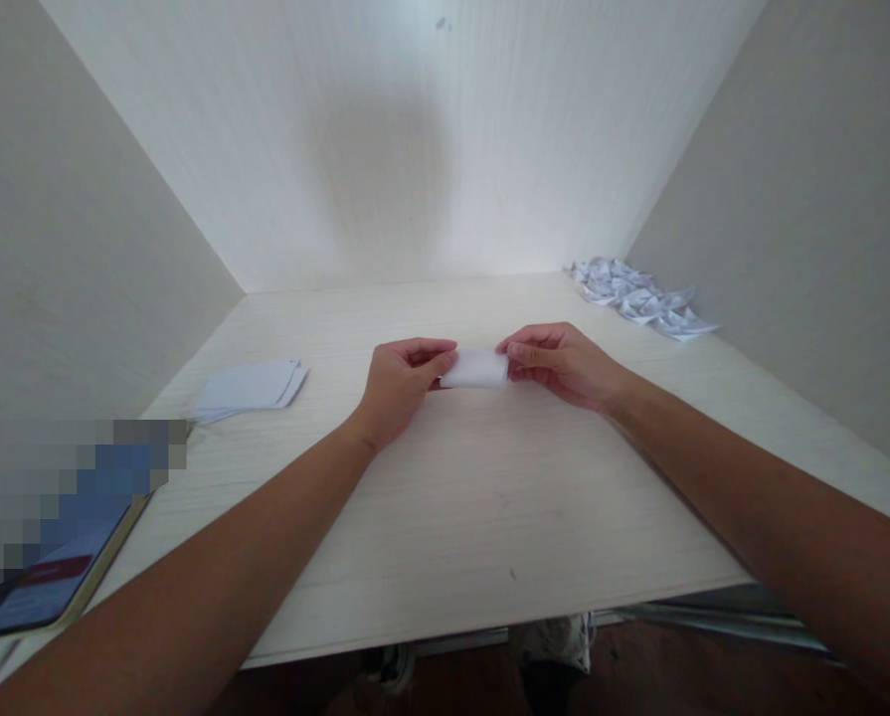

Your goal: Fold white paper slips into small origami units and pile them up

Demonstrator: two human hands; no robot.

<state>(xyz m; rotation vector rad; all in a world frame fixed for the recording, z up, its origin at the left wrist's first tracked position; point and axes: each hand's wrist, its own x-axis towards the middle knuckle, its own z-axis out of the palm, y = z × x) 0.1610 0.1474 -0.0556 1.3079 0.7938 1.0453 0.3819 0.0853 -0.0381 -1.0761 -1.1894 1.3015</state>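
Observation:
A small white piece of paper [475, 369], bent over on itself, is held level between my two hands above the middle of the table. My left hand [409, 383] pinches its left end between thumb and fingers. At the other end, my right hand [553, 363] grips the paper's right edge in the same way. Whether the paper is creased or only curled, I cannot tell. To the left of my left hand lies a stack of flat white paper sheets [247, 386], slightly fanned.
Folded white paper pieces [638, 296] are heaped at the back right, against the side wall. A phone or tablet [64, 572], partly blurred out, sits at the left front. Pale panels [415, 149] enclose the table [445, 537] at the back and both sides.

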